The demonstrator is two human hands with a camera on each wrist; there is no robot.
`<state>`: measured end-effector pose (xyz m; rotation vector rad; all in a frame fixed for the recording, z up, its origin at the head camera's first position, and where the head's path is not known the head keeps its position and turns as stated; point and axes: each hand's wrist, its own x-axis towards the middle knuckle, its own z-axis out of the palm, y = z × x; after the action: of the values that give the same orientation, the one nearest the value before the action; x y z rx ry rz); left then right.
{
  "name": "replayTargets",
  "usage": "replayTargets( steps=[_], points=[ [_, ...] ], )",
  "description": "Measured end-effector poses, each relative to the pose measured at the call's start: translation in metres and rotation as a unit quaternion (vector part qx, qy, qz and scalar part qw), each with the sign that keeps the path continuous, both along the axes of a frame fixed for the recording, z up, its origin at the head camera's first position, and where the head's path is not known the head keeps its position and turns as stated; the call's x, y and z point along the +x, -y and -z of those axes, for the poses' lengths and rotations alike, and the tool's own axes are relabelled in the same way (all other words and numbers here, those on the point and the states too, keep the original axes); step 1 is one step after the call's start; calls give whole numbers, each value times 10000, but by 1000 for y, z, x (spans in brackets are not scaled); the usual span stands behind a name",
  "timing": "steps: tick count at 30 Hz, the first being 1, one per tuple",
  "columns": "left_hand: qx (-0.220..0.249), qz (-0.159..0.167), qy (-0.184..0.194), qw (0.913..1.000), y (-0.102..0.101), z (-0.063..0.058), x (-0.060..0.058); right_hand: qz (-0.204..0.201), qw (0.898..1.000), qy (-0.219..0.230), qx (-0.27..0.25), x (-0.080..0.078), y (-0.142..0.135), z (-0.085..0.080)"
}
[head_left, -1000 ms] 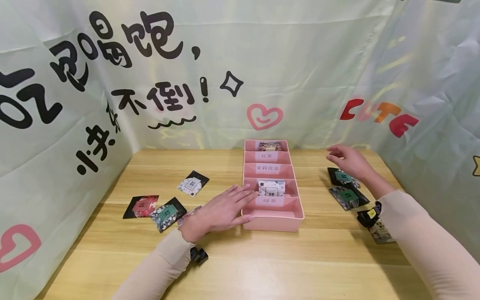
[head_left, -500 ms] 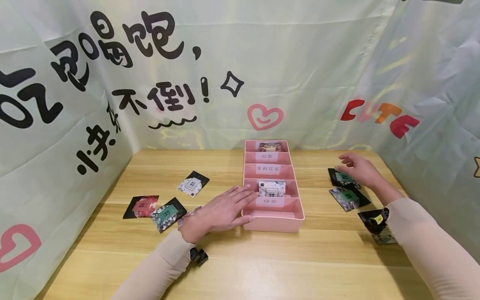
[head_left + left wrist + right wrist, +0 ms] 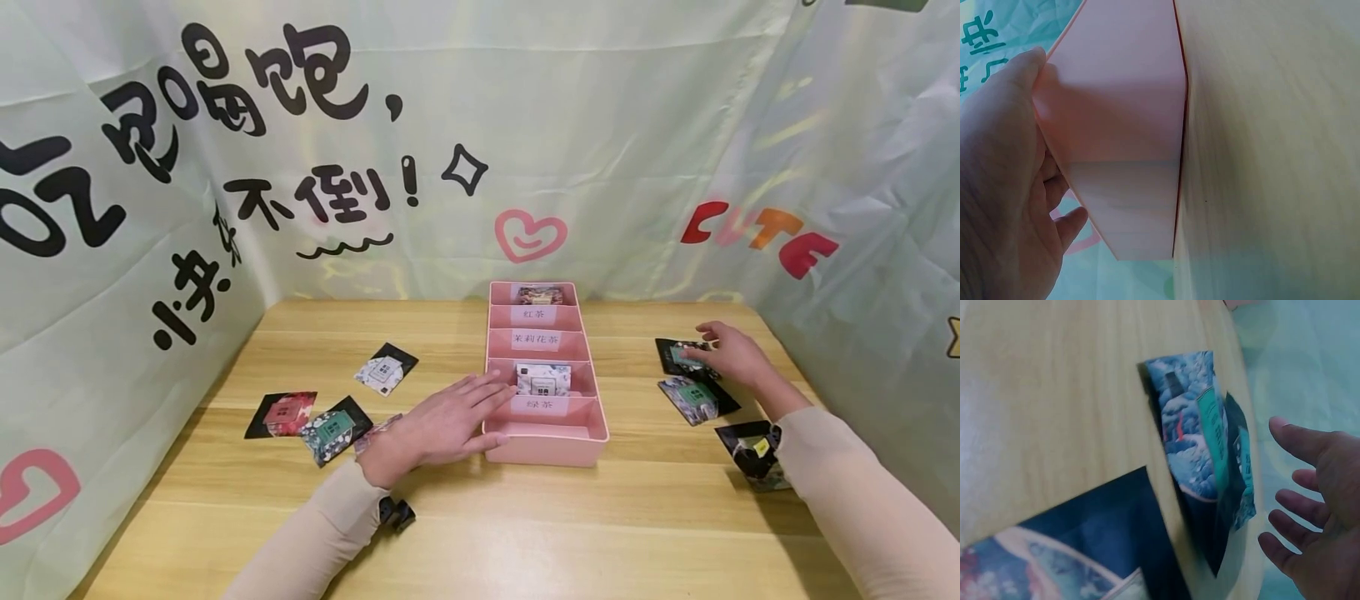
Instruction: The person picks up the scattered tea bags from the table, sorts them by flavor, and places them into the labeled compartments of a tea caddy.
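My left hand rests on the left rim of a long pink divided box, fingers straight; the left wrist view shows its thumb and fingertips along the rim of the box. On the right, my right hand hangs loosely curled over a black sachet with a green label, and holds nothing. A second green-labelled sachet lies just in front, overlapping it. In the right wrist view my right hand is apart from both sachets. Nearer lies another black sachet, partly under the right forearm in the head view.
A white sachet stands in one box compartment; a dark patterned packet sits in the rear one. Left of the box lie a red sachet, a green-labelled one, a white one, and a pinkish one partly hidden by my left hand.
My right hand has moved right and down, from behind the sachets to over the rear green-labelled one. The left hand stays at the box rim.
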<state>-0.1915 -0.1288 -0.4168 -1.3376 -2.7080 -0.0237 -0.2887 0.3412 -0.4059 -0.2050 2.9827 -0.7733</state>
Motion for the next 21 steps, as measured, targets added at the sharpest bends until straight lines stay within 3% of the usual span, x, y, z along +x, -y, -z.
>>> replayTargets(
  steps=[8, 21],
  points=[
    [-13, -12, 35, 10000, 0, -1, 1, 270, 9989, 371, 31, 3, -8, 9],
    [63, 76, -103, 9999, 1, 0, 1, 312, 9974, 332, 549, 4, -12, 14]
  ],
)
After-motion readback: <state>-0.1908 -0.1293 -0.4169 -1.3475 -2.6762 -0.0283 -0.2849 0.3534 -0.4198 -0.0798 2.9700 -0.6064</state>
